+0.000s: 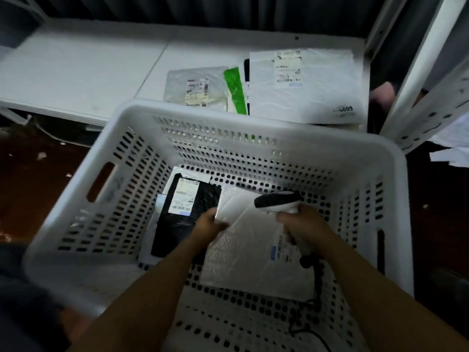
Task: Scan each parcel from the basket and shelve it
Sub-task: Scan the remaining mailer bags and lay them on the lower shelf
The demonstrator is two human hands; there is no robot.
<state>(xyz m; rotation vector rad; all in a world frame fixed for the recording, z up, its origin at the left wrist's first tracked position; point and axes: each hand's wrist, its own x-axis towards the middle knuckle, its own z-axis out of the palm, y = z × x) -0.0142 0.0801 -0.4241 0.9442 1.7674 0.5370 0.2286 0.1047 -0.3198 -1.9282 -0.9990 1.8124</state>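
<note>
inside the basket (114,174), left fingers (218,226) pinch the white mailer (243,252) while right fingers (284,218) clench the scanner (276,200).

A white bubble mailer (248,262) lies tilted in the perforated basket (177,109), a black parcel (175,224) at its nine o'clock, the scanner (276,200) over its twelve-o'clock edge. Another white parcel (317,97) lies shelved at the basket's twelve o'clock.

A dark reddish-brown floor (38,189) is seen at the left and right edges of the frame, and small pale scraps (42,155) are scattered over it at the left. A dark, vertically ribbed backdrop (228,11) is spread across the top. Loose white sheets (449,153) are piled at the right edge, and a blurred pink object (383,94) is glimpsed at the upper right.
</note>
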